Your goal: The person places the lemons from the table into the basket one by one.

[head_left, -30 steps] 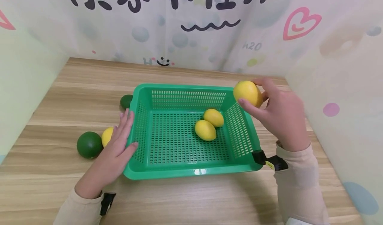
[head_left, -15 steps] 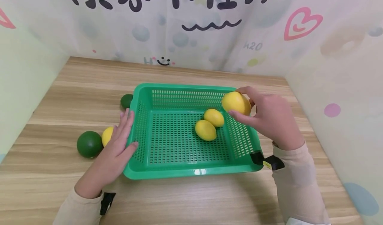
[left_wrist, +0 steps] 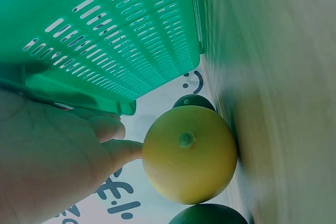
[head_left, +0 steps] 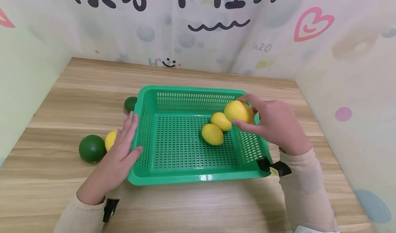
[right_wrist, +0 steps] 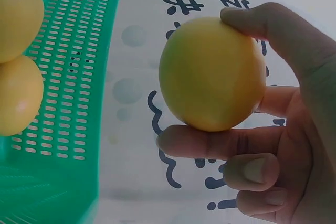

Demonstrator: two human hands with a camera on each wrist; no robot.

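A yellow lemon (head_left: 236, 111) is pinched between the thumb and fingers of my right hand (head_left: 276, 124), above the right end of a green plastic basket (head_left: 198, 180). Two more lemons (head_left: 212, 134) lie touching on the basket floor, right of its middle. My left hand (head_left: 119, 152) rests along the basket's left rim, its fingers straight. Close beside that hand, outside the basket, another lemon (left_wrist: 189, 153) stands on the table, partly hidden by the hand in the head view.
A round dark green fruit (head_left: 92, 148) sits on the wooden table (head_left: 198, 207) left of my left hand. A smaller dark green fruit (head_left: 130, 104) is by the basket's back left corner. A printed cloth wall (head_left: 198, 43) rises behind the table.
My right hand has moved left and down with the lemon, from over the basket's right rim to over its inside. The left hand and the basket have stayed in place.
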